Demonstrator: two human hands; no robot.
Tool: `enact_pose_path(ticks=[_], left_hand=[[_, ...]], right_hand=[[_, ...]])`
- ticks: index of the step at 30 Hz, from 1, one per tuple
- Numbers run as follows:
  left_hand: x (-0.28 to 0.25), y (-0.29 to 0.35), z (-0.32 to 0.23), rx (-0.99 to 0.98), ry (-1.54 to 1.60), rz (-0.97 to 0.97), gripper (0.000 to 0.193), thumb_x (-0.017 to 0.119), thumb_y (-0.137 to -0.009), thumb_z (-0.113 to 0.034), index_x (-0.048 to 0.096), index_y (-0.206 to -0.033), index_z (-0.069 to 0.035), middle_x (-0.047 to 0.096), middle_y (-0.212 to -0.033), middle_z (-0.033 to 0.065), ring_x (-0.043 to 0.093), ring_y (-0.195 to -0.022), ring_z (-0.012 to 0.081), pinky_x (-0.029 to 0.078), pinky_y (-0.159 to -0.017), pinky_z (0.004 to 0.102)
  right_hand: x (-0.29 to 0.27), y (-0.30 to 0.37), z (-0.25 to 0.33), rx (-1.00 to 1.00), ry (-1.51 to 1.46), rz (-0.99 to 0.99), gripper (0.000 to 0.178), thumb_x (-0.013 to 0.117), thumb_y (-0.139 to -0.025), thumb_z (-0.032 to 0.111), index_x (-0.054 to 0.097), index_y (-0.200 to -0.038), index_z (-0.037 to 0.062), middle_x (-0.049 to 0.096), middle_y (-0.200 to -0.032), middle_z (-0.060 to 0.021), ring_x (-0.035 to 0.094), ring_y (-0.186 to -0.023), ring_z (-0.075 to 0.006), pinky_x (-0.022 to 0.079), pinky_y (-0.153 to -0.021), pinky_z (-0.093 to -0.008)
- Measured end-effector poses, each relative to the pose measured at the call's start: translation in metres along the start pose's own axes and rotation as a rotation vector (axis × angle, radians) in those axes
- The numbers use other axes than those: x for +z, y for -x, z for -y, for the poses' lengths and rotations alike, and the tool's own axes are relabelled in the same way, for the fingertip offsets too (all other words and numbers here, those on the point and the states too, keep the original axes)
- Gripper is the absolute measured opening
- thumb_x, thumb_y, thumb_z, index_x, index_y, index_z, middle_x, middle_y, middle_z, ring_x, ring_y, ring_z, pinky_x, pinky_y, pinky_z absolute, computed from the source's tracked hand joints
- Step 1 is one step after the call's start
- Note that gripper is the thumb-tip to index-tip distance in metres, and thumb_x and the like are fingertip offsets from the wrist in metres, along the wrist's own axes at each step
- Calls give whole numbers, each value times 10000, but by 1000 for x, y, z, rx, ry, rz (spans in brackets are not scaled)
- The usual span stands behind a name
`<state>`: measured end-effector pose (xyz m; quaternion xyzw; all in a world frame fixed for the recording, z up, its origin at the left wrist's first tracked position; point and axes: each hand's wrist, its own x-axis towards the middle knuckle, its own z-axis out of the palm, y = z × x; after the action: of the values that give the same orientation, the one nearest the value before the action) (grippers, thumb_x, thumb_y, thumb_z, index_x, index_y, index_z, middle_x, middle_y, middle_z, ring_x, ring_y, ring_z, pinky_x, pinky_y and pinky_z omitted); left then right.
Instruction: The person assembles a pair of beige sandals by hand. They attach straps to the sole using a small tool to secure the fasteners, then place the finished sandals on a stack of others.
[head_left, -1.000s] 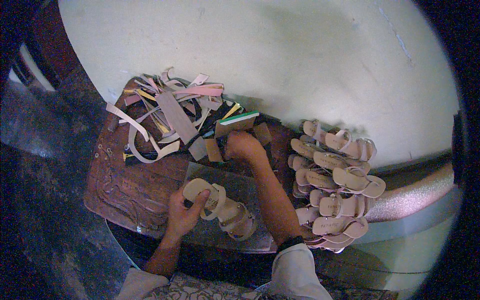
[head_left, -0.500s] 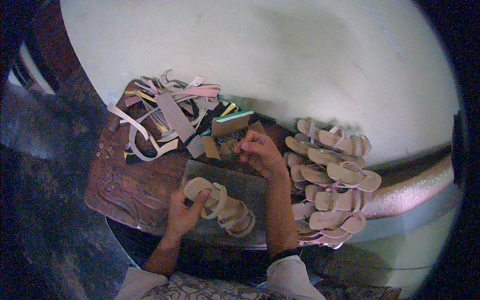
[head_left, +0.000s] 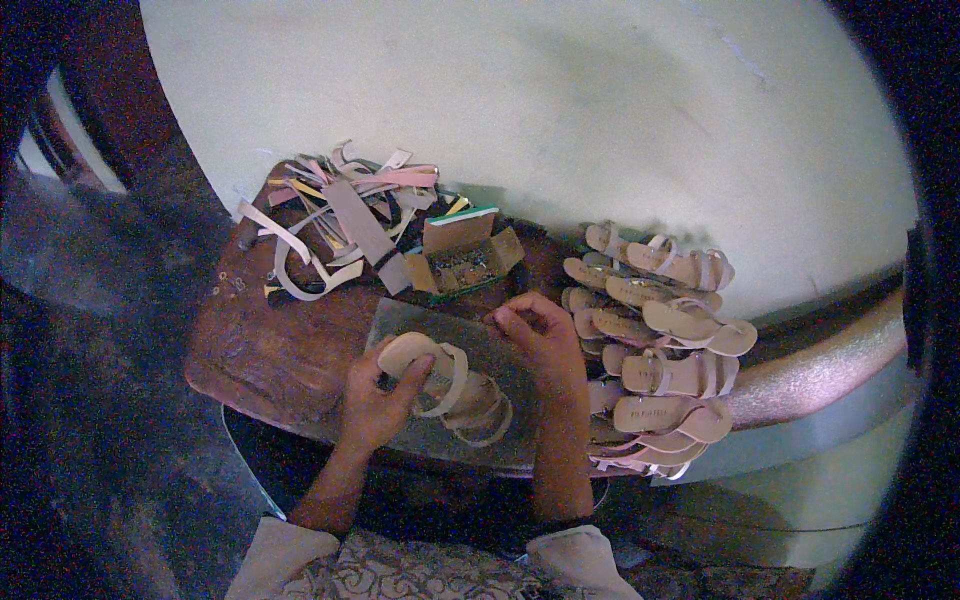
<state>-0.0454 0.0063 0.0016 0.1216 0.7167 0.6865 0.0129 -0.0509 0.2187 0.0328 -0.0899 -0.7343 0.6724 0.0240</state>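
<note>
A beige strappy sandal (head_left: 458, 378) is gripped in my left hand (head_left: 372, 405), the thumb lying on its sole near one end. It is tilted above a dark grey slab (head_left: 400, 318). My right hand (head_left: 540, 335) hovers over the slab's far right part, thumb and fingers pinched together. Whatever sits between those fingertips is too small to make out. Just beyond that hand stands an opened cardboard box (head_left: 508, 250) with a green-edged flap, holding many small metallic pieces.
Loose straps (head_left: 365, 230) in white, pink and grey lie heaped at the table's far left. Finished-looking sandals (head_left: 680, 375) are stacked along the right side. Small rings (head_left: 232, 283) lie on the brown tabletop (head_left: 270, 350). A pale wall (head_left: 560, 110) rises behind.
My right hand has drawn back from the box toward me, leaving the box's contents uncovered. My left hand still holds the sandal, shifted slightly. The whole view has moved a little.
</note>
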Motion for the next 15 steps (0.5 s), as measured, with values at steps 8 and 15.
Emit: enact_pose_path(ticks=[8,15], left_hand=[[15,4,-30,-12,114,9,187,640,-881,-165,652,-964,2,687,-872,62,637,-792,120,499,-725,278],[28,9,-54,-13,169,17,168,624,-896,-142,653,-957,12,683,-876,49,620,-799,101,488,-714,259]], right_hand=[[7,61,20,-219,264,-108,114,745,-755,71,680,-834,22,683,-829,-55,624,-781,-129,491,-740,-274],[-2,84,34,-388,307,-48,150,743,-744,46,685,-880,22,685,-845,-64,628,-803,-136,484,-778,-275]])
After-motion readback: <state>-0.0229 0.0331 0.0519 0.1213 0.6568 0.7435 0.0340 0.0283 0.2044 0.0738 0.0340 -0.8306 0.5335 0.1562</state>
